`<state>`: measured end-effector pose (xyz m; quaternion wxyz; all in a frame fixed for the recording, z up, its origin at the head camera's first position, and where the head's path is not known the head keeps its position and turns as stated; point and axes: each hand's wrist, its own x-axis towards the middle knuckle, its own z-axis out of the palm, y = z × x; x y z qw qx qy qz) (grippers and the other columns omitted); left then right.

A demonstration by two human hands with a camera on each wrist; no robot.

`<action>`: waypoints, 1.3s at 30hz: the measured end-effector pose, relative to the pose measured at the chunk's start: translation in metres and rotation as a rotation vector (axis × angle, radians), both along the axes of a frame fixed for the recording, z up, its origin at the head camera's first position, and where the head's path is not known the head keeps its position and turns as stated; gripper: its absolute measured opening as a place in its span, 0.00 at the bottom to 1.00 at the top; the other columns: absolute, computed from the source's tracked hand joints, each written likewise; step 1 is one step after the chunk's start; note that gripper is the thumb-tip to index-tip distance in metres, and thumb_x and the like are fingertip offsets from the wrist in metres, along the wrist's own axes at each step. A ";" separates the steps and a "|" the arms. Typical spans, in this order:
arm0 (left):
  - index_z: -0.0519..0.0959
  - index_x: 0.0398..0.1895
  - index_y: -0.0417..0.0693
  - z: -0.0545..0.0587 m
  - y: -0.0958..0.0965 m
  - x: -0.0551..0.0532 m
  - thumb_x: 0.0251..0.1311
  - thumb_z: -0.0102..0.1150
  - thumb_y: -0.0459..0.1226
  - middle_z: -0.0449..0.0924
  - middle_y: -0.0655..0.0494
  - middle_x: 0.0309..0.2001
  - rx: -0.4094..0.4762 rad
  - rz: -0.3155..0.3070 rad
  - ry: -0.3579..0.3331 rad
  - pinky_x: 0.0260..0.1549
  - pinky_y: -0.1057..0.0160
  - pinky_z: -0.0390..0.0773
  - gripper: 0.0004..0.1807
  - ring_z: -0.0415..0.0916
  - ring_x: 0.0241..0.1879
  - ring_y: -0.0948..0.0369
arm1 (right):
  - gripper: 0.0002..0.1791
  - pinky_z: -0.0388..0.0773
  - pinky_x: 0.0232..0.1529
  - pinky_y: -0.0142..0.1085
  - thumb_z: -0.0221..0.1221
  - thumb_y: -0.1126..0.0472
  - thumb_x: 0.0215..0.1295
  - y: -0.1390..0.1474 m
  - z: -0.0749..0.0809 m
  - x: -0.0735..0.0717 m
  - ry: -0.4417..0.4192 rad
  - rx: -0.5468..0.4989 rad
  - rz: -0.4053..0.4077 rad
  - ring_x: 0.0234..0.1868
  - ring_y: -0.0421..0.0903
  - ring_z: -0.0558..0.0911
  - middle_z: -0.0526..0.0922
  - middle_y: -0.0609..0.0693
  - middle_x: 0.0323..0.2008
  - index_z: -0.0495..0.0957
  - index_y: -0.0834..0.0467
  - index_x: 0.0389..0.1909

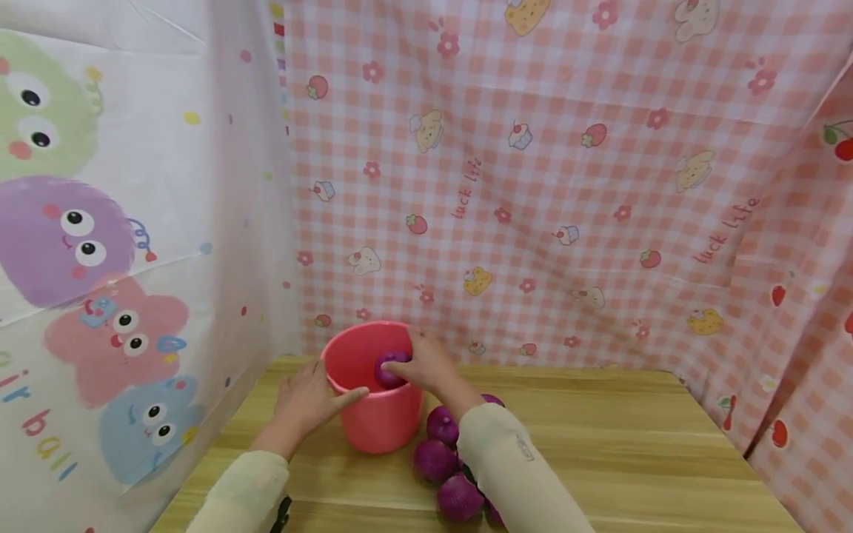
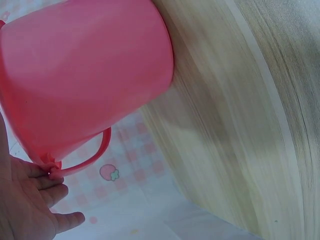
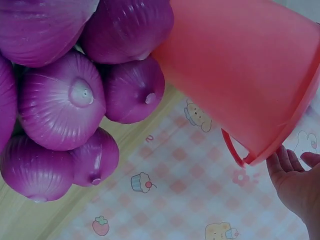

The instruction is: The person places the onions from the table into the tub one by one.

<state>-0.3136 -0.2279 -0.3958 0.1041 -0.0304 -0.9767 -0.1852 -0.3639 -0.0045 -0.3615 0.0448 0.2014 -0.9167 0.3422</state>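
One pink bucket near the counter's far left corner, rim clamped by left hand and right hand; purple onions alongside.

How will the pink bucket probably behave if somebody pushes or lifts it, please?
The pink bucket looks like thin, smooth plastic, so it is probably fairly light. It narrows towards the bottom, so a push high up might tip it. The handle hangs down at its side, so it may swing.

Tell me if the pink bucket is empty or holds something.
Not empty: in the head view, a purple onion shows inside the pink bucket. Its floor is hidden, so I cannot tell whether it holds more.
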 end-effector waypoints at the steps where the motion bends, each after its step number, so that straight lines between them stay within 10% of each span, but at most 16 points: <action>1: 0.53 0.77 0.40 0.000 0.000 0.000 0.52 0.55 0.73 0.66 0.36 0.67 -0.001 0.000 0.002 0.58 0.24 0.57 0.61 0.62 0.65 0.37 | 0.45 0.71 0.62 0.54 0.67 0.43 0.61 0.001 0.000 0.000 -0.006 -0.004 -0.002 0.65 0.59 0.70 0.67 0.62 0.68 0.62 0.58 0.74; 39: 0.55 0.75 0.38 0.000 0.001 0.002 0.46 0.50 0.79 0.68 0.35 0.64 0.017 0.016 0.004 0.58 0.27 0.61 0.66 0.64 0.62 0.39 | 0.43 0.75 0.57 0.55 0.66 0.41 0.61 0.086 -0.003 0.001 0.059 -0.062 -0.116 0.58 0.61 0.76 0.72 0.65 0.64 0.66 0.62 0.71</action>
